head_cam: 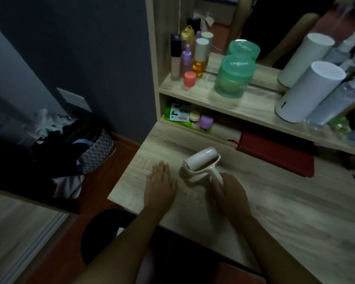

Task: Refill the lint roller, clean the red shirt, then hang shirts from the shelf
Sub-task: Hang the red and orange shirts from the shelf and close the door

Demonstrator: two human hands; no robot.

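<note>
A white lint roller [201,162] lies on the wooden dressing table [275,201], its drum pointing away from me. My right hand [230,193] grips its handle near the table's front. My left hand [160,183] rests flat on the tabletop, fingers straight, a little left of the roller. A red folded item [279,152] sits under the shelf at the back right; I cannot tell whether it is the shirt.
The shelf [244,103] above holds cosmetic bottles, a green jar [234,76], and a white cylinder [307,93] in front of a mirror. A basket of dark clothes [70,148] stands on the floor at left. A dark stool [107,234] is below the table edge.
</note>
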